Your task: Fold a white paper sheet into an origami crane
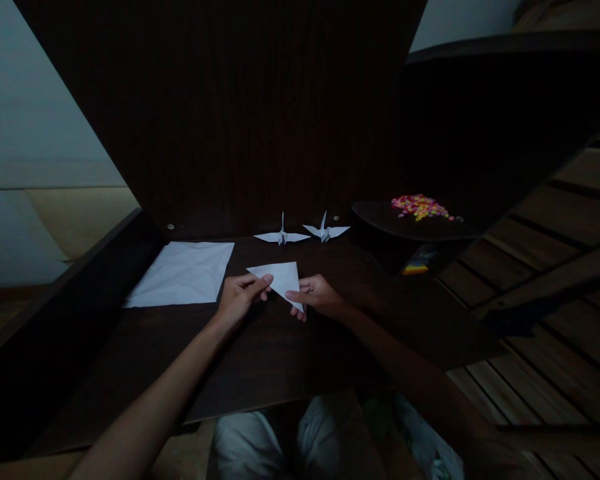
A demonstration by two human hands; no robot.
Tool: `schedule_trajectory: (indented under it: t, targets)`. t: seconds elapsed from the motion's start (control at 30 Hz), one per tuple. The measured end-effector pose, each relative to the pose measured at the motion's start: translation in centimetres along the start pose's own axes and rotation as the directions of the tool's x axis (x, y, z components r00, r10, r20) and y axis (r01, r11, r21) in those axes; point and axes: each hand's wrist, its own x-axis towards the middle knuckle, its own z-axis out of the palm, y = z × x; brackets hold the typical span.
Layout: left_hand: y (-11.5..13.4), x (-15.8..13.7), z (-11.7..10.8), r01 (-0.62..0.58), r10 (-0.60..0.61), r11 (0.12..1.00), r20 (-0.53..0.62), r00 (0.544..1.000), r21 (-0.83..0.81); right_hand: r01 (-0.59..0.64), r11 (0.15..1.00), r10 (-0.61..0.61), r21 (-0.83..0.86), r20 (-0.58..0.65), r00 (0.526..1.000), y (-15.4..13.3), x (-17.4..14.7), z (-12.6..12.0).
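Pinching a folded white paper triangle (284,273), sharp-cornered: left hand (237,299) fingers on its long edge, right hand (323,297) fingers near the lower corner. It's over the table (260,360). Creased paper sheet (185,273) left, two origami cranes (282,237) behind. Front edge by knees (247,440), raised panel (80,300) on left. Dark wood, dim light.

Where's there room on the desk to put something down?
On the dark wooden desk, between the forearms, near its front edge; also between the creased white paper sheet and the left forearm. It's crowded where the left hand and right hand hold the white paper triangle, before two white paper cranes.
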Motion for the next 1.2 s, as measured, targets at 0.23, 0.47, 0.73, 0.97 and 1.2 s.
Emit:
schedule_trajectory:
  t: [0.23,0.47,0.73,0.97,1.2]
  targets:
    - [0.5,0.1,0.1,0.037,-0.048,0.986,-0.065,0.997,-0.164,0.056,0.997,-0.056,-0.048,0.017,0.998,-0.2,-0.2,-0.1]
    - [0.7,0.3,-0.1,0.018,-0.064,0.942,-0.126,0.990,-0.336,0.107,0.993,-0.106,-0.055,0.009,0.994,-0.1,-0.1,0.2]
    - [1.0,0.7,-1.0,-0.046,-0.063,0.928,-0.277,0.959,-0.370,0.122,0.992,-0.123,-0.044,-0.008,0.992,0.5,0.3,0.3]
    - [0.7,0.3,-0.1,-0.020,-0.034,0.967,-0.207,0.978,-0.253,0.140,0.989,-0.141,-0.055,-0.011,0.990,0.8,0.4,0.3]
    - [0.8,0.4,-0.3,-0.026,-0.031,0.963,-0.205,0.978,-0.268,0.126,0.992,-0.126,-0.001,0.031,0.992,0.9,0.2,0.5]
